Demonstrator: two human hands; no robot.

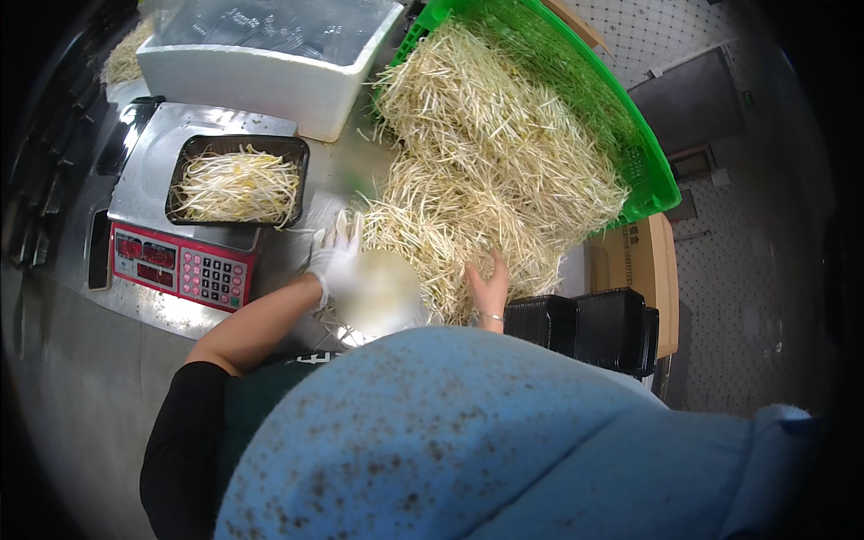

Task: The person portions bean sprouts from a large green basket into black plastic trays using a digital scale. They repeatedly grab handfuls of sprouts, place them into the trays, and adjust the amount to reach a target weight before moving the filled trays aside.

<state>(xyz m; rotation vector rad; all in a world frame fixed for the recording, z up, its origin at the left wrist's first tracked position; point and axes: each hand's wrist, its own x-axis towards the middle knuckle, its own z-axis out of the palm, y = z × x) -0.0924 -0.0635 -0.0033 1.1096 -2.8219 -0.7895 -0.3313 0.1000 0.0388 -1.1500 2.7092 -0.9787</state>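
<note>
A large heap of bean sprouts (pixel 472 196) spills from a green plastic crate (pixel 648 155) onto the metal table. My left hand (pixel 337 256), in a white glove, lies at the heap's left edge with fingers stretched out; a blurred patch hides part of it. Bare and with a band at its wrist, my right hand (pixel 489 287) touches the near side of the heap, thumb and fingers apart. Left of the heap, a black plastic tray (pixel 305 179) full of sprouts rests on the steel pan (pixel 145 179) of a red digital scale (pixel 246 277).
A white foam box (pixel 250 84) with clear plastic inside stands behind the scale. Stacked black trays (pixel 607 327) are at my right, beside a cardboard box (pixel 665 290). More sprouts (pixel 128 57) lie at the far left. Blue speckled fabric (pixel 432 439) covers the lower view.
</note>
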